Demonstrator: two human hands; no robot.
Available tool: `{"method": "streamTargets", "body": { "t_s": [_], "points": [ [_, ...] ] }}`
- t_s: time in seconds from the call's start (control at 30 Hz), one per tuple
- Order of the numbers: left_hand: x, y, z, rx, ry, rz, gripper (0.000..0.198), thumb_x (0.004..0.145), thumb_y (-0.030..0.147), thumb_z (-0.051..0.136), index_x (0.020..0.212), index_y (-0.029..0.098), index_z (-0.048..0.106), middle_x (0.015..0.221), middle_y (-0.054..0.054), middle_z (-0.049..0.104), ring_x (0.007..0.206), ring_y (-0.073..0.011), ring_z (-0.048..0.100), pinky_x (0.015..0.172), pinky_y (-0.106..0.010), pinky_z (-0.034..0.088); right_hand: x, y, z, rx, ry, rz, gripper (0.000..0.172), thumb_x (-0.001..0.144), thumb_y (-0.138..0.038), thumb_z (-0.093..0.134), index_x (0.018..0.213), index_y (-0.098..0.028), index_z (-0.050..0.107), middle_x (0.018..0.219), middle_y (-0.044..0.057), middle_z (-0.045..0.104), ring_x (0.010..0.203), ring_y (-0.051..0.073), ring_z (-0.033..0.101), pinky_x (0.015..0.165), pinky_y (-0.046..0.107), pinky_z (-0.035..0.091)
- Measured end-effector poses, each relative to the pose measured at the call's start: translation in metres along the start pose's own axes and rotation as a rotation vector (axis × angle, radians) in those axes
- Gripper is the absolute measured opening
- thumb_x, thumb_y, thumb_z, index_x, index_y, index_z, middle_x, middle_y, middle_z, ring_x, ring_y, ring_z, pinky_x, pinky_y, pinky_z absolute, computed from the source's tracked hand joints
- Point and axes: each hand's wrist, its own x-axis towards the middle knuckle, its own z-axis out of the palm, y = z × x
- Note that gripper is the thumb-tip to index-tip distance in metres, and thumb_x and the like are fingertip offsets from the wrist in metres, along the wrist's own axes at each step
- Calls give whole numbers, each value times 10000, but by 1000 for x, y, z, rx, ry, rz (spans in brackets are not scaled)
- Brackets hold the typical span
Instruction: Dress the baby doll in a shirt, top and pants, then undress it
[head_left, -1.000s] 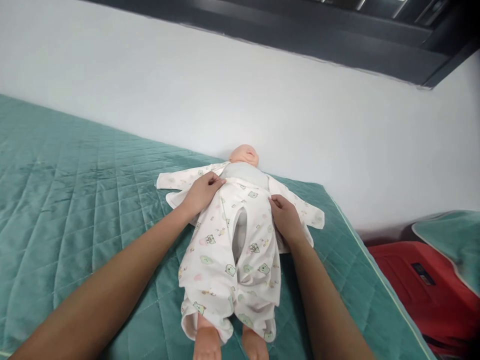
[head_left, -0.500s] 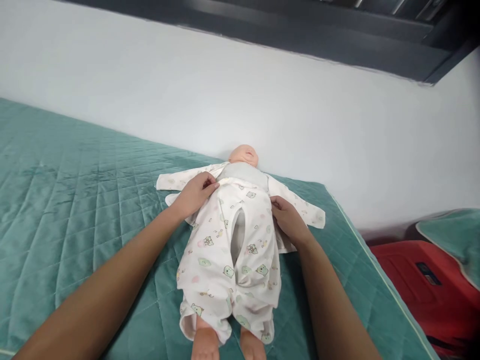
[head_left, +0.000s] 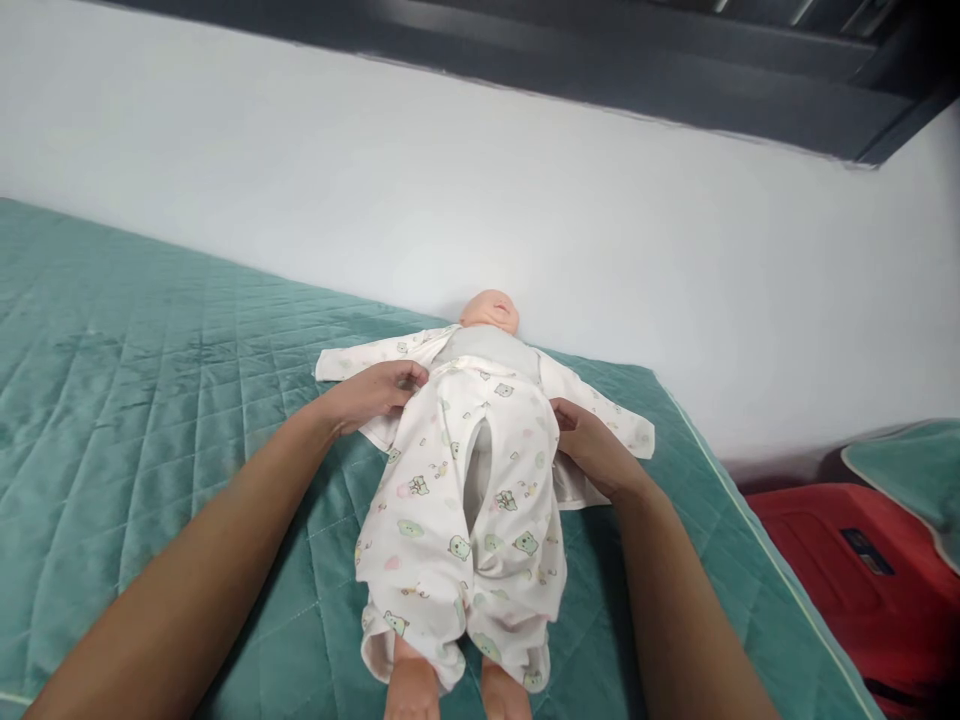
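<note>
A baby doll (head_left: 489, 312) lies on its back with its head by the wall. It wears white printed trousers (head_left: 439, 490), split at the crotch, with the waistband high on its grey-white torso. Its matching long-sleeved top (head_left: 600, 400) lies spread open, both sleeves out sideways. At the left side of the waist, my left hand (head_left: 379, 392) has its fingers curled against the trousers' edge. Opposite it, my right hand (head_left: 592, 445) is closed at the trousers' right side, which bulges outward there. The fingertips of the right hand are partly hidden by cloth.
A green quilted cover (head_left: 187, 420) lies under the doll. Behind it rises a white wall (head_left: 420, 180) with a dark window frame (head_left: 600, 80) above. A red case-like object (head_left: 832, 570) and a green cloth (head_left: 911, 475) are beyond the right edge.
My left hand has shifted from the front of the waistband outward and slightly down to its side. My right hand has moved a little to the right, and the trousers' right side bulges more.
</note>
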Motion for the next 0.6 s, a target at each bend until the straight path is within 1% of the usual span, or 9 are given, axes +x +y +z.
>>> {"method": "streamTargets", "body": {
  "t_s": [0.07,0.13,0.2,0.3,0.43,0.53,0.6],
  "points": [
    [-2,2,-2,38,-26,9,273,634,225,673,903,200,638,909,-13,639,683,-107,547,593,-221,415,0,0,1,4,-4,-15,298,660,-243,617,957,-227,620,961,32,724,867,225,637,735,327,507],
    [-2,3,-2,67,-28,7,287,640,248,668,922,200,656,938,-33,664,721,-128,578,612,-231,438,1,1,2,16,-4,-24,313,661,-265,623,970,-218,625,970,42,722,913,239,636,777,349,512],
    [-2,5,-2,95,-6,2,289,647,279,671,922,190,673,906,-44,677,721,-140,589,615,-241,449,1,2,1,41,-1,-27,303,662,-274,634,958,-212,624,970,44,719,932,241,633,797,350,509],
    [-2,7,0,142,17,17,237,653,306,679,855,181,686,828,-35,675,703,-148,582,608,-245,448,2,4,1,87,-11,-34,284,671,-258,638,951,-215,618,994,39,713,917,228,631,777,330,502],
    [-3,11,2,208,-19,38,155,693,300,641,796,189,671,764,7,629,672,-127,532,614,-230,415,5,7,1,82,-11,-35,261,666,-228,639,927,-216,626,953,18,713,835,205,623,727,313,491],
    [-4,14,2,270,-43,45,107,720,291,608,750,190,632,709,29,564,650,-114,483,607,-222,376,7,8,2,12,3,-44,246,666,-226,626,911,-213,647,914,8,717,812,202,617,738,321,493],
    [-4,15,3,304,-59,47,103,727,290,598,709,189,596,686,34,522,649,-113,461,597,-222,353,7,7,3,-44,20,-53,258,670,-234,610,921,-213,666,908,7,720,831,211,618,758,331,495]
  ]
}}
